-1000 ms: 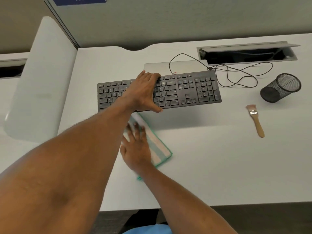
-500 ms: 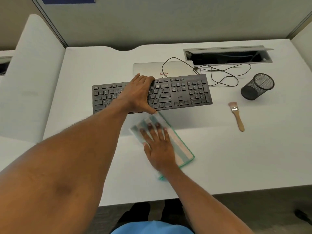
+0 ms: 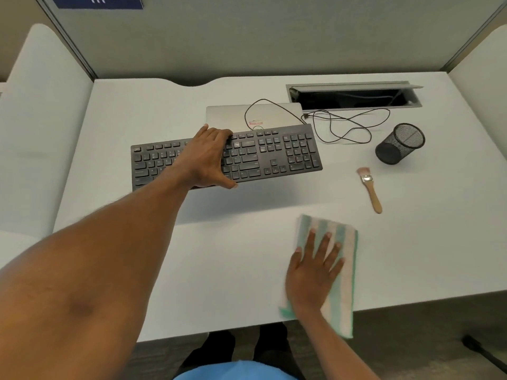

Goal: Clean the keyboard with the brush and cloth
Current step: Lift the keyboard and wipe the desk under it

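So, left hand (image 3: pixel 208 157): I span the keyboard (image 3: pixel 274 157) across its middle, fingers hooked over the far edge and thumb clamped on the near edge. It is a gripping hold, not a resting one.
Keyboard: it sits in the middle of the tabletop (image 3: pixel 219 270), and the broad shadow under its near edge suggests I have it raised on that side. I judge I hold it up so the surface beneath is free to wipe.
Right hand (image 3: pixel 312 275): flat and wide, fingers spread, palm pressing down on the cloth (image 3: pixel 343 297). Nothing is curled or pinched.
Cloth: striped green and white, folded long. It lies near the front right of the tabletop, well apart from the keyboard, with its near end hanging past the edge. The spread palm gives even pressure, and the overhang looks like a way to push dust off the edge.
Brush (image 3: pixel 371 190): it lies loose to the right of the keyboard, bristles pointing away from me, handle toward me, easy to reach. Neither hand touches it.
Behind: a closed laptop (image 3: pixel 227 116) sits just past the keyboard's far edge, and a mesh cup (image 3: pixel 399 144) stands beyond the brush.
Risk: a one-handed grip at the centre could let the long keyboard tip.
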A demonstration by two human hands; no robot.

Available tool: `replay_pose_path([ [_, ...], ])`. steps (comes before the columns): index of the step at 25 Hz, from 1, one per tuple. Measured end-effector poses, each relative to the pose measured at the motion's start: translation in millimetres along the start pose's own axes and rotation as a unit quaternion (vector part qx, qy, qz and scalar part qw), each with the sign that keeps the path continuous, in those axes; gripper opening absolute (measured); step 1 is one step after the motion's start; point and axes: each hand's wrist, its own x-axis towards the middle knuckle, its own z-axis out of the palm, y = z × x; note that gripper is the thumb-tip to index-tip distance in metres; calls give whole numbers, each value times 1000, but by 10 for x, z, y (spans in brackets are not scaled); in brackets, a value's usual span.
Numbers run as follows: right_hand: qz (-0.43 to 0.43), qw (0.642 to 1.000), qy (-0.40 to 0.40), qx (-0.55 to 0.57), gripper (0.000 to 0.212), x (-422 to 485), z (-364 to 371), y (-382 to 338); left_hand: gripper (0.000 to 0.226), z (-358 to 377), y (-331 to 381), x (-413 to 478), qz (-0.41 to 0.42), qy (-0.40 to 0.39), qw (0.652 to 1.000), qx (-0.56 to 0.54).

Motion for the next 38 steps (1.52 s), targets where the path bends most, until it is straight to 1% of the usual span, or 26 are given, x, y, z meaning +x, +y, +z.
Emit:
replay_pose_path([
  [1, -20, 1000, -10, 9, 65, -146, 33, -155, 128, 17, -22, -18, -2, -3, 1000, -2],
  [4, -120, 992, -36, 13, 65, -491, 118, -633, 131, 52, -58, -61, 8, -9, 1000, -2],
  [8, -250, 965, -75, 13, 65, -776, 263, -1190, 131, 109, -51, -142, 12, -11, 1000, -2],
  [10, -339, 935, -107, 11, 65, -988, 337, -1419, 132, 120, -41, -179, 11, -9, 1000, -1],
  [13, -477, 868, -139, -4, 63, -1258, 400, -1444, 131, 108, -23, -203, 12, -12, 1000, -2],
  [14, -503, 853, -140, -7, 62, -1259, 393, -1337, 129, 96, -10, -195, 12, -12, 1000, -2],
  [15, -512, 849, -135, -7, 61, -1209, 371, -1187, 128, 83, -1, -183, 13, -12, 1000, -2],
  [16, -502, 856, -125, -6, 60, -1123, 331, -995, 128, 63, 18, -157, 14, -10, 1000, 0],
  [17, -474, 874, -110, -8, 60, -1010, 277, -771, 128, 43, 38, -129, 16, -10, 1000, 1],
  [20, -344, 937, -59, -19, 61, -572, 59, -51, 127, -30, 109, -9, 20, -3, 1000, 0],
  [21, -305, 951, -50, -23, 61, -412, -20, 146, 127, -55, 130, 33, 21, -1, 1000, -1],
  [23, -249, 967, -35, -38, 62, -103, -116, 398, 126, -98, 167, 105, 22, 6, 1000, -6],
  [26, -215, 975, -17, -56, 63, 327, -143, 474, 126, -155, 216, 232, 22, 23, 999, -8],
  [29, -211, 976, -9, -60, 63, 750, -131, 332, 124, -204, 221, 358, 21, 30, 999, -9],
  [34, -214, 976, -10, -50, 66, 1231, -86, -156, 126, -253, 166, 485, 18, 31, 999, 3],
  [38, -242, 969, -28, -25, 66, 1291, -8, -700, 127, -268, 156, 569, 16, 29, 999, 0],
])
